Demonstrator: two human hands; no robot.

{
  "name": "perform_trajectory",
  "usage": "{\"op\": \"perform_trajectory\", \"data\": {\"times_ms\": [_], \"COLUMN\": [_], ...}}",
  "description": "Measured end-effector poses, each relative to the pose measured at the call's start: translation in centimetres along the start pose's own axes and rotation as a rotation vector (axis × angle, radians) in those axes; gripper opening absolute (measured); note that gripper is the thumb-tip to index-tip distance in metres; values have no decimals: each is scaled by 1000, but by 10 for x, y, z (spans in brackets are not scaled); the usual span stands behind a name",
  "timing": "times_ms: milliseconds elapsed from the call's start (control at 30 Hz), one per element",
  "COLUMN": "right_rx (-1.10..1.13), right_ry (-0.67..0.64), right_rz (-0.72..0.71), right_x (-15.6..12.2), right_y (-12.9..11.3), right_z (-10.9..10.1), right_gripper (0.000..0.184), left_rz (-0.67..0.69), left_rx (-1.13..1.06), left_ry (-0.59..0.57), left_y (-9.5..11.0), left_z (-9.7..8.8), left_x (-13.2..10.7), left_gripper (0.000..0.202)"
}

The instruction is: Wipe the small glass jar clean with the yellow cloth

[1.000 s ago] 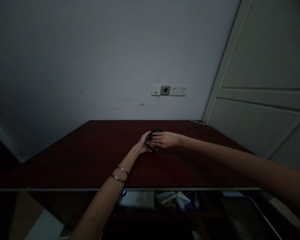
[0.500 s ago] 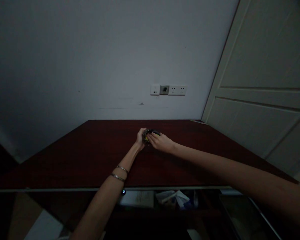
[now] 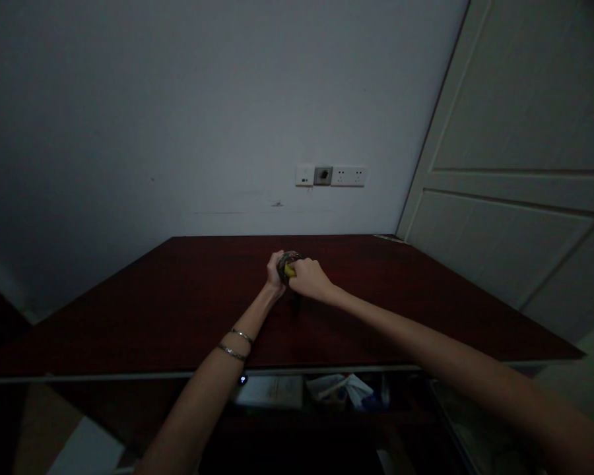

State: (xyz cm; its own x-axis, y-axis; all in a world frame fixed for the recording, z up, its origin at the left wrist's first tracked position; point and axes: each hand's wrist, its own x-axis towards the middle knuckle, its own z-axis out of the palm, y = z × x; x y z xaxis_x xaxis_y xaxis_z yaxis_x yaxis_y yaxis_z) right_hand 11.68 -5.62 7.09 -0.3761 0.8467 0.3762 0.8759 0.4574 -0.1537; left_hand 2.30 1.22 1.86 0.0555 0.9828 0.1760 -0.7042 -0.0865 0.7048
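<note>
My left hand [image 3: 275, 272] is wrapped round the left side of a small dark, round object [image 3: 283, 261] with a mottled or patterned surface. Its exact kind cannot be made out in the dim light. Against the right side of it, my right hand [image 3: 311, 278] is closed, fingers curled. A yellow piece [image 3: 290, 270] shows between the dark object and the right fingers; whether it is a separate thing or part of the object is unclear. Both hands are held together over the far middle of the dark red tabletop [image 3: 202, 316].
Behind the table rises a pale wall with a row of sockets [image 3: 330, 176]. A panelled white door [image 3: 515, 165] stands at the right. Below the table's front edge, an open compartment holds a pale flat box [image 3: 270, 392] and crumpled white plastic [image 3: 359, 390].
The right hand's fingers have curled from lying over the object into a fist at its right side. A dark rim on the right no longer shows. The left hand keeps its hold.
</note>
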Motion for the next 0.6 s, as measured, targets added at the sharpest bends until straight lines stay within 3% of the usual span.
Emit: {"op": "perform_trajectory", "data": {"times_ms": [133, 267, 333, 467, 533, 600], "right_rx": [505, 1216, 1478, 1645, 1630, 1618], "right_ry": [10, -121, -78, 268, 333, 306], "right_rz": [195, 375, 408, 482, 495, 509], "right_x": [3, -1, -3, -2, -4, -7], "right_y": [11, 28, 40, 64, 71, 71], "right_z": [0, -7, -13, -14, -3, 14], "right_gripper": [18, 22, 30, 37, 42, 44], "left_rz": [-43, -33, -55, -128, -126, -117], "left_rx": [47, 91, 91, 88, 51, 5], "left_ry": [-42, -90, -76, -31, -9, -1], "left_y": [-1, 1, 3, 6, 6, 4], "left_z": [0, 2, 2, -1, -2, -3], "left_x": [0, -2, -3, -2, 0, 3], "left_gripper": [31, 36, 38, 42, 42, 39]}}
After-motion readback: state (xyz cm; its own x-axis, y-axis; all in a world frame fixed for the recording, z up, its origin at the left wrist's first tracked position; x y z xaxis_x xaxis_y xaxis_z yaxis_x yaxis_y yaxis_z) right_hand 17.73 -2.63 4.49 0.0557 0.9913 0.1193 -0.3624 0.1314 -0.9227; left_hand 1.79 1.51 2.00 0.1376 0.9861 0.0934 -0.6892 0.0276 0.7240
